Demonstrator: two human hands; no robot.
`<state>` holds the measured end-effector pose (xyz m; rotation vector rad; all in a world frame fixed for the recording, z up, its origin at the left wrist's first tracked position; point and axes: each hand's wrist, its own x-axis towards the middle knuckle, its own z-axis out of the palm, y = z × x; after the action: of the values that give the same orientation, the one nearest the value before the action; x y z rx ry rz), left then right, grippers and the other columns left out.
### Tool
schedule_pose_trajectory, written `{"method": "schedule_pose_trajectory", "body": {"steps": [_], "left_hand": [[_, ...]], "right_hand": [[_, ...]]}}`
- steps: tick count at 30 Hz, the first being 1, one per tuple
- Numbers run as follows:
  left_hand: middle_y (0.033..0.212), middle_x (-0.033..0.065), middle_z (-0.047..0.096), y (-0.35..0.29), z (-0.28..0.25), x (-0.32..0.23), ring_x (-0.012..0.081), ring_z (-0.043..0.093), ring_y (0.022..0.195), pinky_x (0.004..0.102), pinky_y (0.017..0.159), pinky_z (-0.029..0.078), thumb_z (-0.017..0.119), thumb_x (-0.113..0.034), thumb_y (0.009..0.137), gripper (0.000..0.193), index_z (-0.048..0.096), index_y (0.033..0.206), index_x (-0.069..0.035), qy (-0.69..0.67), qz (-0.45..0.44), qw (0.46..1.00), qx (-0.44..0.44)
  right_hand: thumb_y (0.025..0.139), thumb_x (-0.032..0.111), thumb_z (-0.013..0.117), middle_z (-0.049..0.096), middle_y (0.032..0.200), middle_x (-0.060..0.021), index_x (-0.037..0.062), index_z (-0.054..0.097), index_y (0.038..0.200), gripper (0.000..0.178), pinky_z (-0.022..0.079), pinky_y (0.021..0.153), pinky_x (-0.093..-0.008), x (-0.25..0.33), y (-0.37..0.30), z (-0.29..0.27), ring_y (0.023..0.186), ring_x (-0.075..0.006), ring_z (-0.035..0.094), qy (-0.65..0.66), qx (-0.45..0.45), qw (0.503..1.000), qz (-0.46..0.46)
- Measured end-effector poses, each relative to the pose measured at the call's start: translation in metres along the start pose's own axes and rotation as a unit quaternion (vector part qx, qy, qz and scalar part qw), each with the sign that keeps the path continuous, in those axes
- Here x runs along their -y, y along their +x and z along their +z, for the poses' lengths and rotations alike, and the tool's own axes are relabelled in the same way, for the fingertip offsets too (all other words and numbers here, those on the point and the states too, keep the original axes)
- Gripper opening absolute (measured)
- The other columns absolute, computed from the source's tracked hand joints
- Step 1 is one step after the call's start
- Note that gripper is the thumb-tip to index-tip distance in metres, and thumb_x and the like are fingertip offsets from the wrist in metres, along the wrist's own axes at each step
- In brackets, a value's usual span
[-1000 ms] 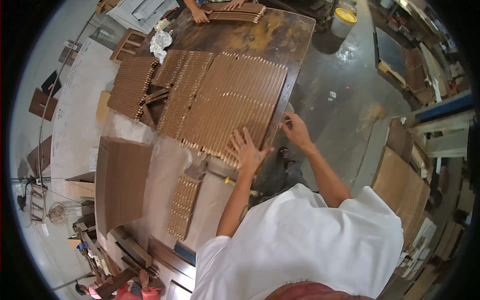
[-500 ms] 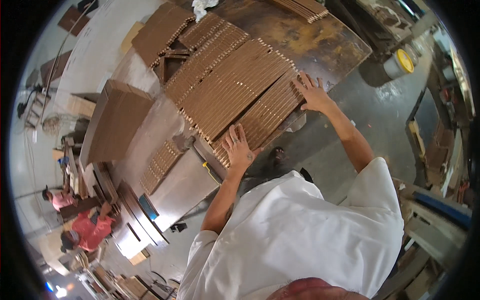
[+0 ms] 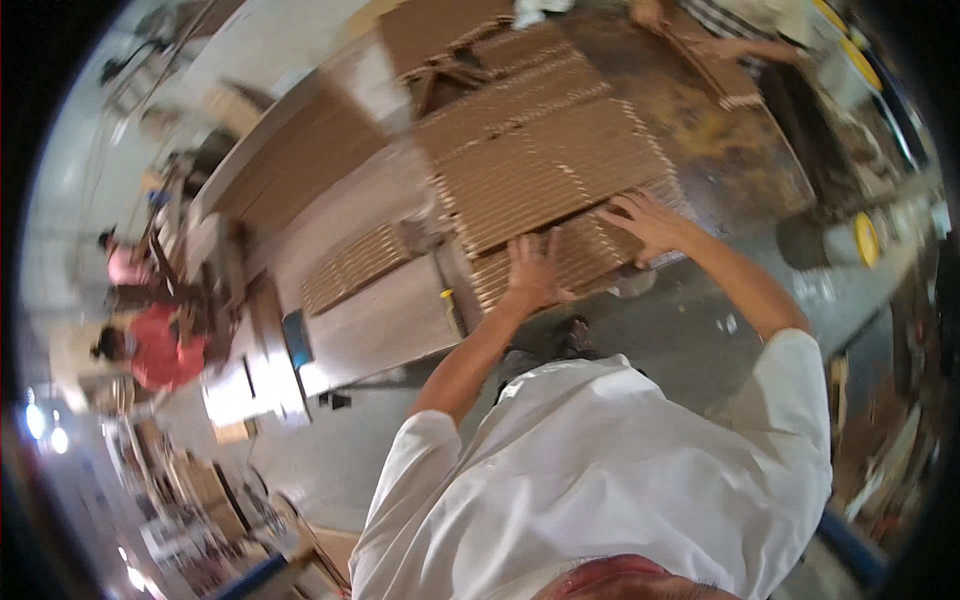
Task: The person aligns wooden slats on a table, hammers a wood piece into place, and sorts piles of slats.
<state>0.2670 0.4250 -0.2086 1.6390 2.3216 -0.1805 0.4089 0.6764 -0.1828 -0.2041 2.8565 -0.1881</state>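
A row of brown wooden slats (image 3: 575, 262) with pale notched ends lies along the near edge of the table. My left hand (image 3: 533, 272) rests on its left part, fingers spread. Farther right, my right hand (image 3: 648, 225) lies across the same slats, also with its fingers apart. A narrow dark gap separates this row from a larger block of slats (image 3: 540, 180) just beyond. More rows of slats (image 3: 520, 95) continue behind that block. Motion blurs the slat details.
At the far right, another person's hands (image 3: 725, 48) touch a bundle of slats (image 3: 712, 72). A smaller slat bundle (image 3: 355, 268) and a tall brown stack (image 3: 300, 150) stand left on the table (image 3: 390, 335). A yellow-rimmed bucket (image 3: 862, 240) is rightward. Two people work at far left.
The whole view has turned and shifted. My right hand has come inward from the slats' right end, nearer my left. Another person's hands now show at the far right bundle.
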Motion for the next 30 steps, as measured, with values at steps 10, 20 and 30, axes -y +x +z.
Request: {"method": "schedule_pose_trajectory", "body": {"steps": [10, 20, 30], "left_hand": [[0.144, 0.0397, 0.019, -0.009, 0.014, 0.011, 0.0541, 0.023, 0.132, 0.0626, 0.106, 0.019, 0.082, -0.053, 0.06, 0.133, -0.004, 0.151, -0.007, -0.064, 0.028, 0.998, -0.005], [0.137, 0.0375, 0.03, -0.015, -0.042, 0.016, 0.0491, 0.029, 0.13, 0.0623, 0.104, 0.02, 0.084, -0.048, 0.057, 0.125, 0.013, 0.149, -0.004, -0.056, 0.086, 0.994, -0.03], [0.14, 0.0336, 0.029, -0.086, -0.08, 0.129, 0.0463, 0.032, 0.128, 0.0623, 0.103, 0.022, 0.085, -0.048, 0.055, 0.124, 0.015, 0.149, -0.006, -0.066, 0.125, 0.99, -0.032]], "right_hand": [[0.047, 0.055, 0.086, 0.024, 0.148, -0.0208, 0.0181, 0.018, 0.151, 0.129, 0.029, 0.108, -0.0541, 0.012, 0.015, -0.018, 0.136, -0.042, 0.025, -0.033, 0.098, 0.995, 0.004], [0.05, 0.058, 0.083, 0.025, 0.146, -0.0223, 0.0187, 0.013, 0.151, 0.129, 0.024, 0.11, -0.0543, 0.01, 0.005, -0.036, 0.132, -0.045, 0.027, -0.054, 0.097, 0.994, -0.002], [0.053, 0.047, 0.079, 0.032, 0.134, -0.0255, 0.0137, 0.013, 0.151, 0.123, 0.023, 0.105, -0.053, 0.124, 0.052, -0.104, 0.125, -0.0417, 0.032, -0.04, 0.063, 0.996, 0.043]]}}
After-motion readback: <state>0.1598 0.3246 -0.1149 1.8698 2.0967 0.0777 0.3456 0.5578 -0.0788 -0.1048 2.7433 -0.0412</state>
